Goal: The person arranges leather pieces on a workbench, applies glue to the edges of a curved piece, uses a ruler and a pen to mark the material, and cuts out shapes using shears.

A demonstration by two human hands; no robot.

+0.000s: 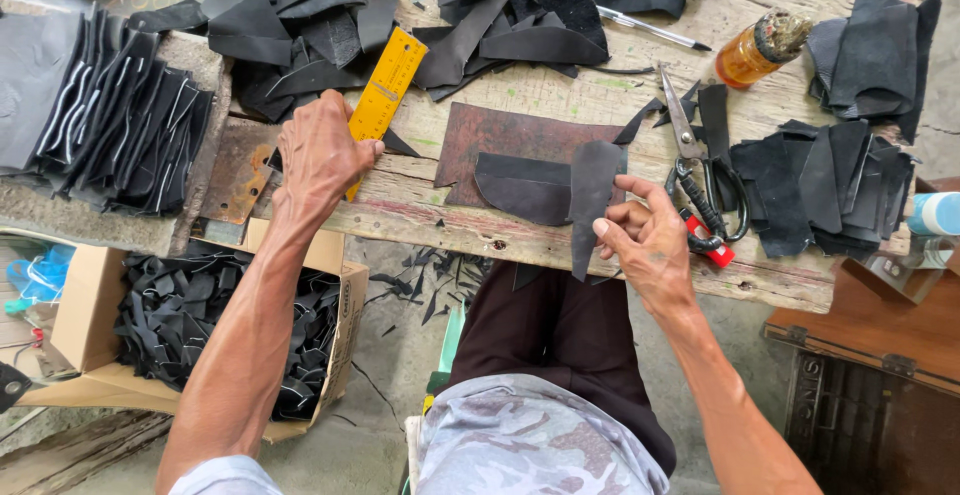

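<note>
Black leather strip point(592, 200) hangs over the near edge of the wooden workbench point(560, 105), pinched near its lower part by the right hand point(645, 240), whose fingers are curled closed around it. Just behind it a curved black leather piece point(520, 187) lies on a rusty metal plate point(500, 135). The left hand point(318, 155) rests flat, fingers loosely bent, touching a yellow ruler point(385, 85). Scissors point(695, 170) lie right of the strip. Farther back sit heaps of black leather offcuts point(300, 25) and an amber glue bottle point(758, 50).
</note>
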